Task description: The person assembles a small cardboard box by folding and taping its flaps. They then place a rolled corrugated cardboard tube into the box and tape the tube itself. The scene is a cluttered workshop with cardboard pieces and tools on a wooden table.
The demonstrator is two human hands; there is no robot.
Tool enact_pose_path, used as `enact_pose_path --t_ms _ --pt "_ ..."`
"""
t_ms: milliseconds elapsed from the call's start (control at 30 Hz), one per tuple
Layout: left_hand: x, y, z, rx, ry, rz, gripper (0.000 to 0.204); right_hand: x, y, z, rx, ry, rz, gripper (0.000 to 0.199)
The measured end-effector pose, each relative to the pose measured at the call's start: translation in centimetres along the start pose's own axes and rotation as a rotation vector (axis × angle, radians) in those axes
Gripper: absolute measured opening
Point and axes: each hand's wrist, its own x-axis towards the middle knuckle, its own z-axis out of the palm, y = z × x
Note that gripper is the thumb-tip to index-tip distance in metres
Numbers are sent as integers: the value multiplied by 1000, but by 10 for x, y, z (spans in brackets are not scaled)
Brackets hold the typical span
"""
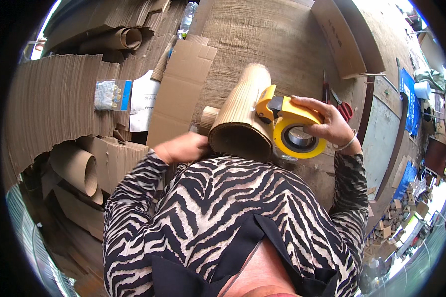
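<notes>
A rolled tube of corrugated cardboard point(243, 96) lies in front of me, its dark hollow end facing my body. My right hand point(332, 121) is closed around a yellow tape dispenser point(282, 106). The dispenser's head touches the right side of the tube, and a roll of tape point(278, 141) with a yellow rim sits in it. Left of the tube's near end is my left hand point(186, 147), slightly blurred, its fingers curled in. What those fingers hold, if anything, is hidden. Behind the tube's left side a smaller cardboard roll point(209, 118) sticks out.
Flat cardboard point(183, 84) lies left of the tube, beside tall stacks of cardboard sheets point(59, 99). Red-handled scissors point(346, 110) rest beyond my right hand. An open cardboard box point(339, 39) stands at the far right; a plastic bottle point(187, 20) is at the back.
</notes>
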Motion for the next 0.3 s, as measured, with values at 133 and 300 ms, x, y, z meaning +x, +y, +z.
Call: enact_pose_path --t_ms 133,300 --pt "-5 59 -41 511 457 446 35 13 -21 -1 -112 -50 66 59" --pt "7 72 -50 477 379 537 37 21 -23 -14 -242 -161 83 54"
